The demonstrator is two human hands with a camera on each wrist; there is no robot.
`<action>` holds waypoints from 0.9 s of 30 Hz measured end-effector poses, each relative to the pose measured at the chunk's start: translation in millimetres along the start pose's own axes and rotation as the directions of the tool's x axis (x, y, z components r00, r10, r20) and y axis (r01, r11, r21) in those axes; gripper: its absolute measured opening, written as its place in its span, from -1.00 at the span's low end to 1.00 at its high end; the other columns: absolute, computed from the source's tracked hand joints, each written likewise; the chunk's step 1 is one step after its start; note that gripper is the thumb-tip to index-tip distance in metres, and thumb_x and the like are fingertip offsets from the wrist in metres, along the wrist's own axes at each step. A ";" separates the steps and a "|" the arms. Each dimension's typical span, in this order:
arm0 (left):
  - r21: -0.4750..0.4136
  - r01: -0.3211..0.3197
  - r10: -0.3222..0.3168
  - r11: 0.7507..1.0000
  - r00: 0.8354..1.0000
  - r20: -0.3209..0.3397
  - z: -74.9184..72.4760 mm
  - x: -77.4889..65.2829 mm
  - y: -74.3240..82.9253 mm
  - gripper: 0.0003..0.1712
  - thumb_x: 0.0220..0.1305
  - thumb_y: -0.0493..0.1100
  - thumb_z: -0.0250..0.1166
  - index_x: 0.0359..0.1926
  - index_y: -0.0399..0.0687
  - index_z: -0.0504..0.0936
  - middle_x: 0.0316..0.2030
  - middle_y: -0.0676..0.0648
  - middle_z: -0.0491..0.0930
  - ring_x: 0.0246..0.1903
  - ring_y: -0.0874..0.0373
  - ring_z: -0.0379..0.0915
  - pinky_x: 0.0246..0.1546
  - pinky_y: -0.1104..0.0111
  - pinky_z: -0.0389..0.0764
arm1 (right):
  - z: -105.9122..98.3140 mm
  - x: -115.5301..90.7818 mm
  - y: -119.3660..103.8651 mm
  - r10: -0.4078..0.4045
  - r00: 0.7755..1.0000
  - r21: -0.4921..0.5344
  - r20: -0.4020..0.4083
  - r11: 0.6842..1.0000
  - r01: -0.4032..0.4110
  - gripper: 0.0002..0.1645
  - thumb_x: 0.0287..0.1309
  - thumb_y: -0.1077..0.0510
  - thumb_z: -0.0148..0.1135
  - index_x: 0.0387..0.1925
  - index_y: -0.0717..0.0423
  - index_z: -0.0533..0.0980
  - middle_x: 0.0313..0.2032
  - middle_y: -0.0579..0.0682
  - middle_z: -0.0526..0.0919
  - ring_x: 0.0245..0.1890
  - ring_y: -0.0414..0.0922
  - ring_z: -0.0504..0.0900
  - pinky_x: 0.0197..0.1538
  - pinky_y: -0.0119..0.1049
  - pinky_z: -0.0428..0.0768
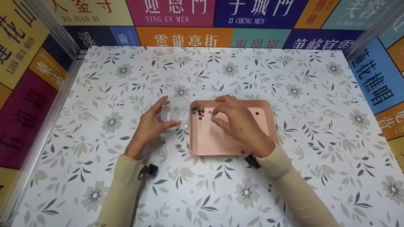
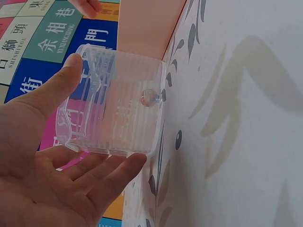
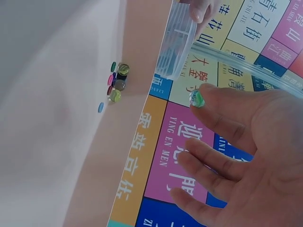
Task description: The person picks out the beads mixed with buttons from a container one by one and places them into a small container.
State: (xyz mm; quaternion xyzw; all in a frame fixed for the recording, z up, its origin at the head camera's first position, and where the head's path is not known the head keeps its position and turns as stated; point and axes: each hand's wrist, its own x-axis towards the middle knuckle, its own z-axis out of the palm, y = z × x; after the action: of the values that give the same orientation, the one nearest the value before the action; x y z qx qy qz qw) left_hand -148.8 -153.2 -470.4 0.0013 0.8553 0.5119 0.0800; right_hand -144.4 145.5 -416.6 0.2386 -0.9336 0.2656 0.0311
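My left hand holds a clear plastic box between thumb and fingers, just left of a pink tray. A glassy marble shows inside the box in the left wrist view. Above the tray, my right hand pinches a clear marble with green in it between thumb and index finger; its other fingers are spread apart. In the tray's far left corner lies a cluster of yellowish marbles and small coloured discs. A blue disc lies a little right of them.
One dark disc lies at the tray's right side and another by its near edge. A flower-patterned cloth covers the table. Panels with large characters stand behind and at both sides.
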 end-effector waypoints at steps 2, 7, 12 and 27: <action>-0.001 -0.002 0.002 1.000 1.000 0.001 0.3 0.1 -0.6 0.26 0.03 0.14 0.66 0.65 0.24 0.13 0.58 -0.11 0.28 0.59 -0.17 0.14 0.59 0.00 0.26 | 1.5 0.5 -1.0 0.002 1.000 0.006 0.006 1.000 -0.002 -0.84 0.32 0.01 0.43 -0.17 -0.02 0.73 0.30 0.02 0.57 0.34 0.06 0.54 0.41 0.03 0.50; -0.005 -0.019 0.019 1.000 1.000 -0.001 0.1 -0.1 -1.2 0.25 0.04 0.14 0.65 0.65 0.22 0.14 0.57 -0.11 0.29 0.59 -0.18 0.14 0.58 0.00 0.28 | 4.5 2.7 -4.0 -0.005 1.000 0.003 0.011 1.000 0.005 -0.83 0.32 0.01 0.43 -0.16 -0.02 0.73 0.29 0.00 0.57 0.34 0.05 0.53 0.41 0.02 0.50; -0.003 -0.031 0.031 1.000 1.000 -0.001 -0.2 -0.6 -0.2 0.25 0.05 0.13 0.65 0.65 0.18 0.13 0.57 -0.13 0.28 0.59 -0.18 0.15 0.57 0.01 0.29 | 7.8 4.9 -6.6 -0.017 1.000 -0.001 0.012 1.000 0.017 -0.84 0.32 0.01 0.43 -0.18 -0.02 0.73 0.28 0.02 0.57 0.34 0.05 0.53 0.43 0.03 0.48; 0.000 -0.026 0.026 1.000 1.000 0.001 0.3 -1.1 0.4 0.23 0.07 0.10 0.64 0.65 0.23 0.13 0.59 -0.13 0.25 0.59 -0.20 0.13 0.53 0.01 0.36 | 15.7 8.8 -13.7 -0.046 0.999 0.032 0.006 0.998 0.045 -0.86 0.32 0.04 0.43 -0.17 0.00 0.73 0.23 0.04 0.61 0.31 0.04 0.55 0.39 0.00 0.51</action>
State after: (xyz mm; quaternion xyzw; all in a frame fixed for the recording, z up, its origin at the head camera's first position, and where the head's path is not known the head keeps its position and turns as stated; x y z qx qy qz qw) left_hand -147.6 -152.8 -470.0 0.0128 0.8552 0.5129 0.0738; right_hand -144.8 123.5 -421.8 0.2613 -0.9236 0.2789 0.0299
